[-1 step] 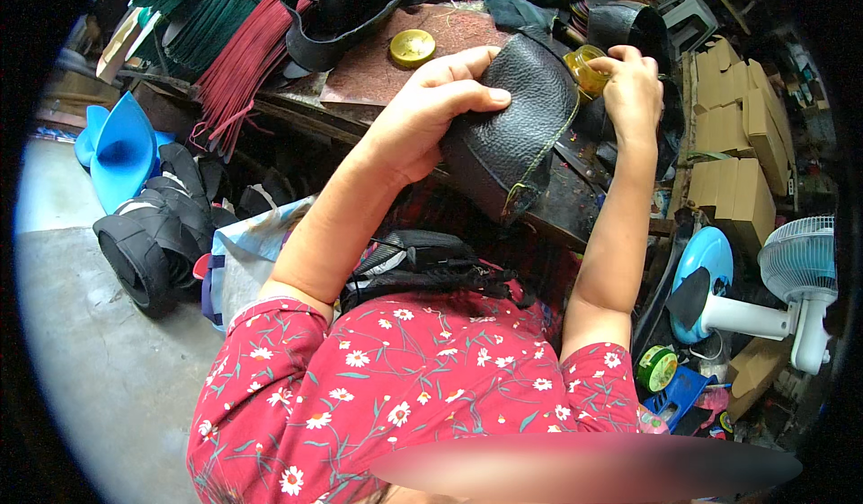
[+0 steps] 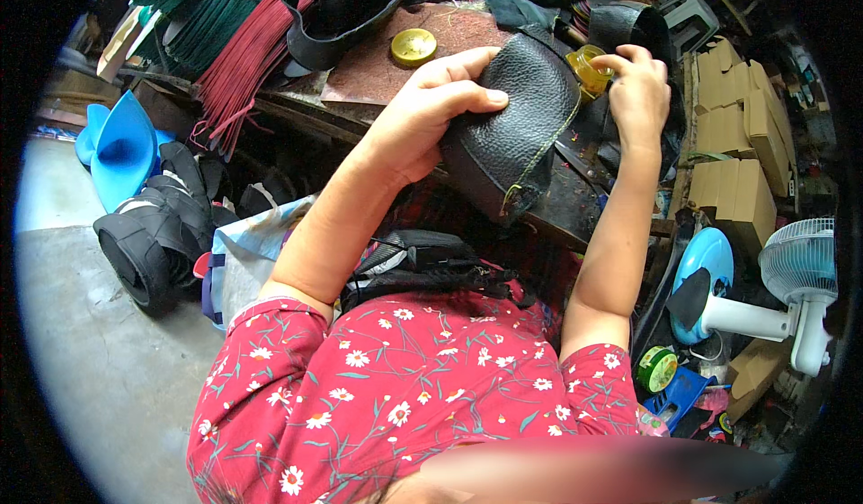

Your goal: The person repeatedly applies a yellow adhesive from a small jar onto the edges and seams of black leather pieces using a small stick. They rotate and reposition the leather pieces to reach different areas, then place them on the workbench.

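Observation:
My left hand (image 2: 431, 108) grips a curved piece of black grained leather (image 2: 530, 99), thumb on its face and fingers behind it. Light yellow-green stitching runs along the edge of this piece, with loose thread at its lower corner. Right of the leather stands a small yellow jar (image 2: 590, 71) with yellowish contents. Over the jar's right rim is my right hand (image 2: 638, 90), its fingers bent and close together. Whatever they may pinch is hidden. On a reddish-brown board (image 2: 360, 81) lies a round yellow lid (image 2: 413, 47).
More black leather pieces (image 2: 346, 18) lie along the bench's far side, beside bundled red strips (image 2: 247, 63). Brown cardboard boxes (image 2: 733, 189) are stacked at right, above a white fan (image 2: 798, 261). Left, black rolls (image 2: 148, 243) and blue sheet shapes (image 2: 126, 158) lie on the floor.
My right hand has shifted slightly to the right. My left hand and the leather piece stay nearly in place.

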